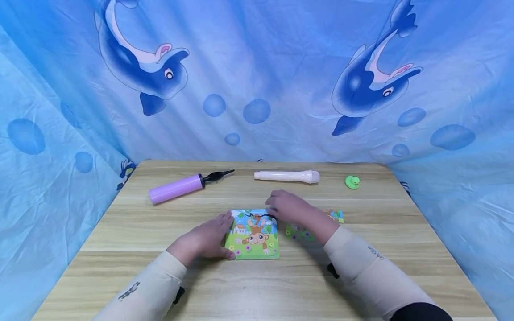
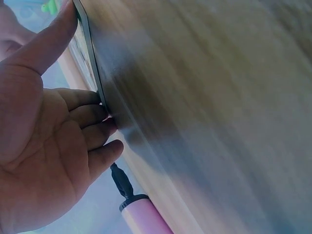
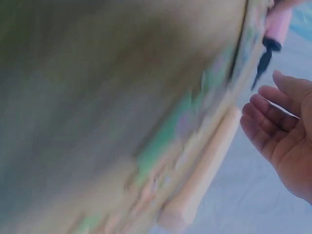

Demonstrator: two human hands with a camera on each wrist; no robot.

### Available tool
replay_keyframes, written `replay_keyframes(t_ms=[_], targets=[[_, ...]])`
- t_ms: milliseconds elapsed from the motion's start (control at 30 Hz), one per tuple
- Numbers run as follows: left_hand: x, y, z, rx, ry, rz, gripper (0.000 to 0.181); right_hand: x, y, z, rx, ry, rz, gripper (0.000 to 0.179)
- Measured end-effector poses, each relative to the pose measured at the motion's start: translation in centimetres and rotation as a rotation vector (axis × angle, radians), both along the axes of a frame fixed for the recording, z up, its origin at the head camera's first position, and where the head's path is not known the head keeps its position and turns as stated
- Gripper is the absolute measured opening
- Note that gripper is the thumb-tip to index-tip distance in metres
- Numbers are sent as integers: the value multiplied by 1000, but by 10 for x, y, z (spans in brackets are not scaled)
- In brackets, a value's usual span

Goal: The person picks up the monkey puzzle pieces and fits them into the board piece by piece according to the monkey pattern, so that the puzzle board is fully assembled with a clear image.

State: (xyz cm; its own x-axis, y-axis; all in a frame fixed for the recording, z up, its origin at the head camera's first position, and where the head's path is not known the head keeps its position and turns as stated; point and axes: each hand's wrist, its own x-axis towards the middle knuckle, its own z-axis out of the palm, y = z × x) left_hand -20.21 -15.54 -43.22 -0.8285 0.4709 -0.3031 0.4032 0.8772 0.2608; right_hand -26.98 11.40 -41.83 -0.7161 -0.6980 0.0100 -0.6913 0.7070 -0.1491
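A square picture puzzle (image 1: pixel 252 238) with a hanging monkey lies flat on the wooden table. Along its left edge rests my left hand (image 1: pixel 210 236), thumb at the near corner and fingers against the side. The left wrist view shows these fingertips touching the puzzle's thin edge (image 2: pixel 92 53). Over the puzzle's far right corner is my right hand (image 1: pixel 290 207). In the right wrist view its fingers are loosely bent, with nothing visible between them. Loose puzzle pieces (image 1: pixel 296 232) lie right of the board, partly hidden by my right forearm; the right wrist view blurs them.
At the back left of the table (image 1: pixel 132 267) lies a purple hand pump (image 1: pixel 176 189) with a black nozzle. A white toy microphone (image 1: pixel 285 176) lies at the back middle, with a green rubber duck (image 1: pixel 352 182) to its right. A blue dolphin curtain (image 1: pixel 257 67) hangs behind.
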Motion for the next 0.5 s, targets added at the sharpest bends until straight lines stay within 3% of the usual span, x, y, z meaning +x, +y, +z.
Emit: replay_keyframes(t_ms=[233, 500], targets=[[0, -1, -1, -14, 21, -2, 111, -4, 31, 14, 55, -54, -114, 32], [1, -1, -1, 2, 3, 4, 109, -8, 46, -6, 190, -90, -191, 17]])
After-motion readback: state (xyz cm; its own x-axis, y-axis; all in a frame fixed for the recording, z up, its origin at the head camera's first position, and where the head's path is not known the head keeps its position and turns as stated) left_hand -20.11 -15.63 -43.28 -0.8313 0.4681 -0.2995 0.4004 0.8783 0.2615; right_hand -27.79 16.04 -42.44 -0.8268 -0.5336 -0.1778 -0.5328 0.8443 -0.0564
